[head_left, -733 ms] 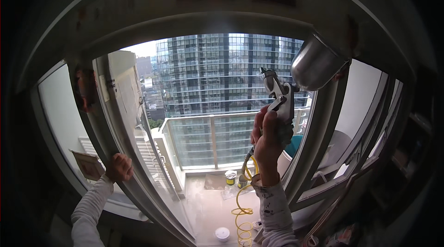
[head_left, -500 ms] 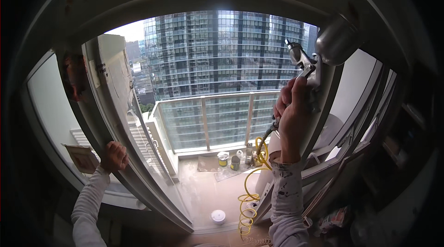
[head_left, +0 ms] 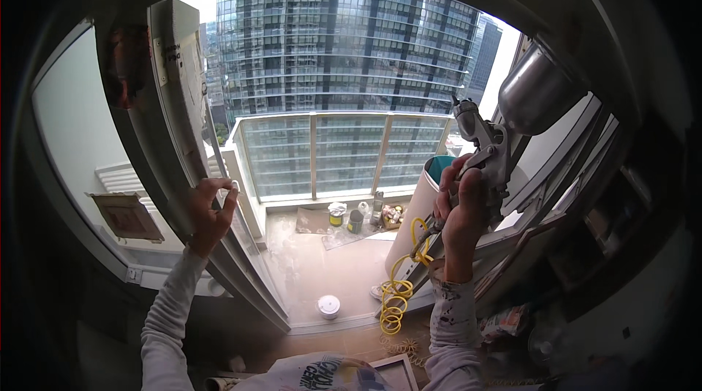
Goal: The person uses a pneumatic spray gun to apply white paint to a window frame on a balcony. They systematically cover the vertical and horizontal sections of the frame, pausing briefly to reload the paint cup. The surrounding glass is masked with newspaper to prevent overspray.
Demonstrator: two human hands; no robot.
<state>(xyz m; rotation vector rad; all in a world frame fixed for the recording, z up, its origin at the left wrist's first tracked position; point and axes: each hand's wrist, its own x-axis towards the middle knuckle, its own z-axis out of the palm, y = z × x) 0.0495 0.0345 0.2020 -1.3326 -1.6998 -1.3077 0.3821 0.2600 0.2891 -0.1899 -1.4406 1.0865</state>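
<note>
A metal spray gun (head_left: 482, 141) with a large silver cup (head_left: 541, 91) on top is held up in my right hand (head_left: 464, 212). My fingers wrap round its handle and trigger, and its nozzle points up and away. A coiled yellow air hose (head_left: 397, 296) hangs below the gun. On the left, my left hand (head_left: 212, 212) is raised in front of the door frame (head_left: 191, 149). Its thumb and a finger bend together in a pinch, with a small white spot at the tips. Whatever they hold, if anything, is too small to name.
Beyond the doorway lies a balcony with a glass railing (head_left: 349, 153). A round white tub (head_left: 328, 307) stands on its floor. Paint cans (head_left: 355, 221) line the railing's foot. A tall pale roll (head_left: 409, 223) leans right, near window panes. A framed piece (head_left: 395, 373) lies low beside my shirt.
My left hand has come off the frame edge and moved right and up, its fingers now pinched. The spray gun sits lower in view and tilts differently. The view has tipped downward.
</note>
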